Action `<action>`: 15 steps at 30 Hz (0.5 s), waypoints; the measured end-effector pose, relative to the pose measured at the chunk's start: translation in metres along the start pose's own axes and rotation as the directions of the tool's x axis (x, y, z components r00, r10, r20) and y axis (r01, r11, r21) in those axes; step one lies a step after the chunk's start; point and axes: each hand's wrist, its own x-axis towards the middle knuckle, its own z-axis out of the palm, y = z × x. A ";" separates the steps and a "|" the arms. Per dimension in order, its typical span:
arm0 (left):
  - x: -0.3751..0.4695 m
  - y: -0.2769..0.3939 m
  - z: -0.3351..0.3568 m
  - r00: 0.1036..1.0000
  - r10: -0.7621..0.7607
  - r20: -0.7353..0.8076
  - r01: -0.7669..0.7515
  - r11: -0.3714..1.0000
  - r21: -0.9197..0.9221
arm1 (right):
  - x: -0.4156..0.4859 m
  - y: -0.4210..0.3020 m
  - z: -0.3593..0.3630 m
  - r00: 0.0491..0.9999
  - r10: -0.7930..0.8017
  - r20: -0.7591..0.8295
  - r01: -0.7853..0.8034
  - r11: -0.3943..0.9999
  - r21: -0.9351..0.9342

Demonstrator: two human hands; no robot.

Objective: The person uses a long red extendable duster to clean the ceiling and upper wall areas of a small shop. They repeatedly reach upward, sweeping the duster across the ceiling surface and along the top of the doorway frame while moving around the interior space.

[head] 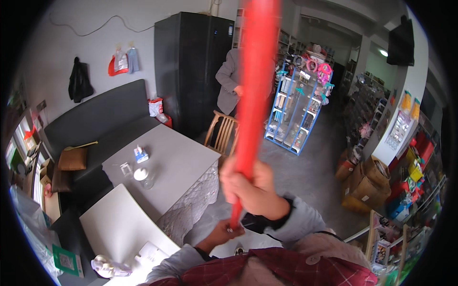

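Note:
A long red pole (256, 89), blurred, rises steeply before me and runs out past the top of the picture. Wrapped around its lower part is my right hand (252, 187), the thumb lying across the shaft. Below it, my left hand (223, 234) grips the pole's bottom end. Both forearms are in grey sleeves, and I wear a dark red checked garment (322, 262) in front. What the pole's upper end carries or touches is out of view.
Left is a grey table (179, 146) with a glass jar (145, 178) and a tissue pack (141, 154). A wooden chair (220, 134) and a person in a grey jacket (228, 78) stand beyond. A blue display rack (291, 107) and cardboard boxes (368, 184) are to the right.

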 end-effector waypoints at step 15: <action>0.182 0.150 -0.064 0.535 0.596 -0.598 -0.548 0.784 0.290 | 0.144 0.159 -0.208 0.978 0.144 0.153 -0.159 0.983 0.090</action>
